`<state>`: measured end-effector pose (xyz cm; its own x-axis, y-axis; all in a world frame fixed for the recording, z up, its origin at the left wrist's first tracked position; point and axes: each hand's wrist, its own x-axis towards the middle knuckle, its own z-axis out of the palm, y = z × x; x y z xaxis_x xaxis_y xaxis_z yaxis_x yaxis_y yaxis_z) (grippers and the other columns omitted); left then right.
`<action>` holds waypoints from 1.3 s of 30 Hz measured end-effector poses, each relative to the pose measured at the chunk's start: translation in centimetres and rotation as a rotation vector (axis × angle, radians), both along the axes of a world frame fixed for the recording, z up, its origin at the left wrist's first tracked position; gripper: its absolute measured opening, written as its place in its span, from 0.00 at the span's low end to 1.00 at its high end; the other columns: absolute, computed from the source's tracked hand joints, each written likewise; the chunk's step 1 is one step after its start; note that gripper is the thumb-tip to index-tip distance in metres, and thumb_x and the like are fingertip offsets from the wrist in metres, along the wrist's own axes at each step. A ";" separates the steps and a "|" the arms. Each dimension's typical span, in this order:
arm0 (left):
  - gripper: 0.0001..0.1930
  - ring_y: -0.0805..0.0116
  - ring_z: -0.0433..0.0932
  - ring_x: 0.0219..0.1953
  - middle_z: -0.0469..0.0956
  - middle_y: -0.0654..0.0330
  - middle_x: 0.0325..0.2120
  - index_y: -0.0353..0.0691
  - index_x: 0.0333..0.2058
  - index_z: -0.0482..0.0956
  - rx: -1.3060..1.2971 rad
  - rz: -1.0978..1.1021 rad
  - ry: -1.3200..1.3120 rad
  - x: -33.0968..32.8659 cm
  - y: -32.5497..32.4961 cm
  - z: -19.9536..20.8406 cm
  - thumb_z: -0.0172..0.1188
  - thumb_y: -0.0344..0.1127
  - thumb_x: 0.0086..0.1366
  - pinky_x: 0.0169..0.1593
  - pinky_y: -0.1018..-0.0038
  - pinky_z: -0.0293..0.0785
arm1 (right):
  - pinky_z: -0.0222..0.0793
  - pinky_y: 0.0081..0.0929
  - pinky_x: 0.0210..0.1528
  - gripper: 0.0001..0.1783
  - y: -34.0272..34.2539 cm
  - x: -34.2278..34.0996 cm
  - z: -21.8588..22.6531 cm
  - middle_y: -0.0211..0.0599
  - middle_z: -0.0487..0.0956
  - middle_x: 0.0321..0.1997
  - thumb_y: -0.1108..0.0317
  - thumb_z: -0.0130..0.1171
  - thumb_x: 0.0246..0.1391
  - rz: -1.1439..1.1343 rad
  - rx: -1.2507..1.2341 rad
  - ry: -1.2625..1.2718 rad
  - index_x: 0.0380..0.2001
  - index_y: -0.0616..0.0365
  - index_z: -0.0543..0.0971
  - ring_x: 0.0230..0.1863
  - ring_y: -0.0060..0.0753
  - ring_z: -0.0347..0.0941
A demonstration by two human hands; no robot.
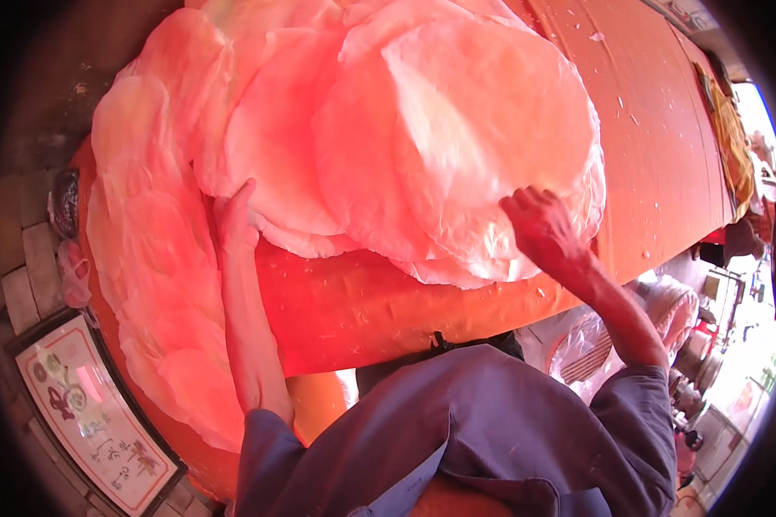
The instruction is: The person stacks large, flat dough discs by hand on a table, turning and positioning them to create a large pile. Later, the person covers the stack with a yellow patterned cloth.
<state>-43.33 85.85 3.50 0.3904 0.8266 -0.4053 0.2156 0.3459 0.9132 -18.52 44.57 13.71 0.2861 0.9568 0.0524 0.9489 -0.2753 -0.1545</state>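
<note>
Thin, round, floppy dough sheets (500, 112) lie in wide overlapping piles, tinted pink by the light. My left hand (237, 220) is at the near left edge of the middle pile, one finger stretched out and touching the sheets' rim; its other fingers are partly hidden. Over the near right part of the topmost sheet, my right hand (539, 222) has its fingers curled in against the surface. Its fingertips seem to pinch that sheet, though the contact is partly hidden. More sheets (168, 276) spread down the left side, beside my left forearm.
The piles rest on an orange-covered table (647, 129) scattered with pale crumbs. A framed sign (95, 414) leans at the lower left, near a pink plastic bag (74, 274). Clear plastic wrap (582, 349) covers something beside my right arm. Yellow cloth (733, 142) hangs at the table's far right.
</note>
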 end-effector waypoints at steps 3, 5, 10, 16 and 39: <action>0.25 0.69 0.75 0.35 0.76 0.59 0.42 0.32 0.54 0.72 0.072 -0.002 -0.137 -1.4 0.9 -1.7 0.65 0.32 0.59 0.31 0.75 0.72 | 0.70 0.40 0.39 0.19 -1.4 -3.1 -1.1 0.41 0.75 0.31 0.73 0.63 0.43 -0.110 -0.006 0.288 0.43 0.59 0.77 0.37 0.46 0.73; 0.26 0.65 0.75 0.43 0.75 0.57 0.47 0.33 0.56 0.70 -0.041 0.045 -0.165 -1.5 0.6 -1.1 0.63 0.31 0.59 0.42 0.71 0.72 | 0.69 0.40 0.40 0.21 -0.3 -5.9 0.4 0.42 0.75 0.33 0.71 0.65 0.45 -0.094 0.009 0.334 0.45 0.60 0.75 0.37 0.45 0.73; 0.25 0.60 0.78 0.48 0.75 0.56 0.49 0.35 0.57 0.70 -0.293 0.017 -0.040 0.8 0.9 0.5 0.62 0.31 0.61 0.47 0.67 0.78 | 0.71 0.36 0.33 0.15 0.2 -13.7 -2.1 0.43 0.78 0.25 0.65 0.67 0.48 -0.183 0.114 1.039 0.36 0.63 0.79 0.27 0.43 0.75; 0.22 0.63 0.78 0.36 0.78 0.56 0.43 0.37 0.54 0.71 -0.351 -0.200 0.049 0.6 4.0 2.9 0.62 0.32 0.61 0.34 0.70 0.77 | 0.72 0.35 0.44 0.27 5.3 -18.7 -6.4 0.39 0.80 0.38 0.44 0.53 0.61 -0.617 -0.085 2.193 0.45 0.60 0.76 0.41 0.35 0.77; 0.17 0.62 0.78 0.48 0.77 0.54 0.47 0.35 0.50 0.71 0.643 0.016 -0.152 -11.9 -9.1 28.8 0.54 0.34 0.64 0.53 0.68 0.75 | 0.75 0.31 0.46 0.21 13.7 -17.7 1.8 0.40 0.78 0.47 0.68 0.55 0.59 -0.201 0.580 2.560 0.54 0.64 0.71 0.45 0.34 0.76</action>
